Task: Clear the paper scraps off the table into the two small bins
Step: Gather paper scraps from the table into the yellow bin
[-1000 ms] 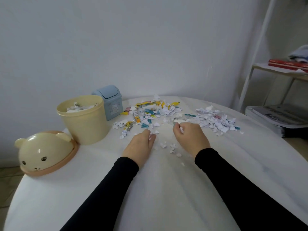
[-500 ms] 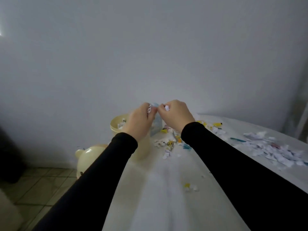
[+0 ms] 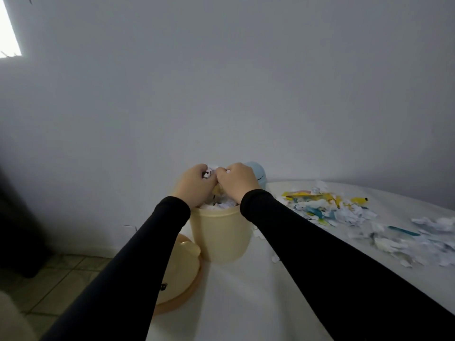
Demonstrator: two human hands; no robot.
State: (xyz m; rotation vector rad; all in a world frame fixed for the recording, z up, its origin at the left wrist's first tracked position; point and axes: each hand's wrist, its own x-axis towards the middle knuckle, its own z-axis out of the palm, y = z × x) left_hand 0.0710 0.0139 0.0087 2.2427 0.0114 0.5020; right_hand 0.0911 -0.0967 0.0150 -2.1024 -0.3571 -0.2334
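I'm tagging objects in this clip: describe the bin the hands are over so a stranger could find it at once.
Start at the white table and go to its far left edge by the wall. The cream bin stands there, an open round tub with paper scraps heaped to its rim, under the left hand and right hand. Unlike the pale blue bin behind it, it is lidless, and taller than the bear-shaped lid beside it.

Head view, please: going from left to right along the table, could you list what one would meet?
Bear-shaped lid → cream bin → blue bin → colourful paper scraps → white paper scraps.
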